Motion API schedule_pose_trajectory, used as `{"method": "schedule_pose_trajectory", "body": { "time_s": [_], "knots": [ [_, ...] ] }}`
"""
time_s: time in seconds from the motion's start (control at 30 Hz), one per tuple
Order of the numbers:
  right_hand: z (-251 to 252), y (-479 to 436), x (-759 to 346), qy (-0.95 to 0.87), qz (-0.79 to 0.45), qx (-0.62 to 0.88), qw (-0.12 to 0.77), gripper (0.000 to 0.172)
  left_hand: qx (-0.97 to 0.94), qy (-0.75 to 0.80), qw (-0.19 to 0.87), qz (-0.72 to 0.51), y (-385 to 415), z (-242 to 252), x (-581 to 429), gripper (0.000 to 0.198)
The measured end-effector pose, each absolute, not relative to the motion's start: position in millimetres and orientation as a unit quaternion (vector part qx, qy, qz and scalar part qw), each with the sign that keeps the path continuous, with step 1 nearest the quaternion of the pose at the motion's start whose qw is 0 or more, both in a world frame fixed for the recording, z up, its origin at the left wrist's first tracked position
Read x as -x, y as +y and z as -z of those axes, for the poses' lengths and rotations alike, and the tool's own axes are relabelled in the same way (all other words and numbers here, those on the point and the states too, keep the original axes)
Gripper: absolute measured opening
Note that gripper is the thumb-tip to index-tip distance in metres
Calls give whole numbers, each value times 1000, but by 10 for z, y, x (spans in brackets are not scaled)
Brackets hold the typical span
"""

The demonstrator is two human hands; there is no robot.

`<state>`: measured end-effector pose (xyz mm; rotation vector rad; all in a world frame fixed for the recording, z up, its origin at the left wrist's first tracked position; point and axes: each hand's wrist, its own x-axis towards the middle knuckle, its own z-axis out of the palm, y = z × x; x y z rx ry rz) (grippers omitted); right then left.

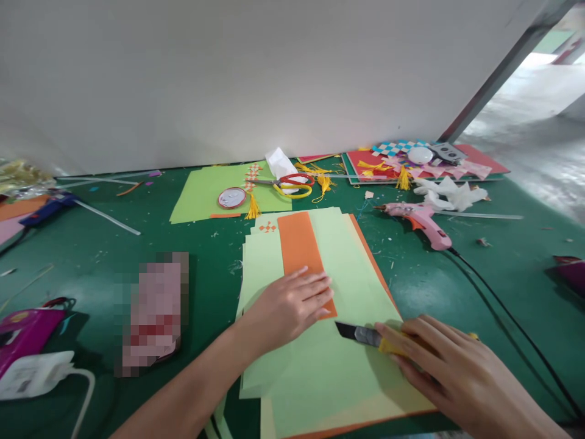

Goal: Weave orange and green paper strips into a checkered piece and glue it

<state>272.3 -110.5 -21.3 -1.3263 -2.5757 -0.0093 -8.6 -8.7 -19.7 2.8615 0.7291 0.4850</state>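
Observation:
My left hand (297,302) lies flat with its fingers stretched across the lower part of an orange paper strip (299,241). Under the strip is a stack of light green paper sheets (329,378), with orange sheets showing at its right and lower edges. My right hand (448,363) is closed around the yellow handle of a utility knife (365,335). The knife's blade points left, just off the lower right corner of the strip. A small orange checkered paper piece (267,227) sits near the top left of the stack.
Behind the stack are scissors (292,183), a round tin (231,197) and yellow tassels (323,183) around green paper (196,189). To the right lies a pink glue gun (423,222) with a trailing cord. A blurred-out pink object (158,314) and a white plug (36,373) are left.

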Motion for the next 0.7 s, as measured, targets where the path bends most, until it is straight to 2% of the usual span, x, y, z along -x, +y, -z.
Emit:
{"method": "schedule_pose_trajectory", "body": {
  "time_s": [0.17,0.3,0.33,0.4,0.47,0.57,0.7],
  "knots": [
    [256,-1083,-2717,-882,9,453,130,38,-952,249,83,-158,-125,206,76,36],
    [291,-1068,-2711,-885,18,443,144,39,-948,264,33,-174,-112,98,120,35],
    [300,-1070,-2712,-886,22,440,146,39,-936,298,2,-189,-90,48,166,35],
    [320,-1078,-2716,-884,28,443,147,39,-857,459,-78,-220,-26,-55,308,37],
    [338,-1089,-2720,-881,30,449,143,39,-757,610,-130,-195,48,-125,498,45],
    [351,-1099,-2722,-880,31,452,139,40,-667,722,-127,-134,129,-126,760,61],
    [343,-1096,-2711,-879,26,454,144,40,-646,754,-78,-87,149,-36,886,67]
  ]
}}
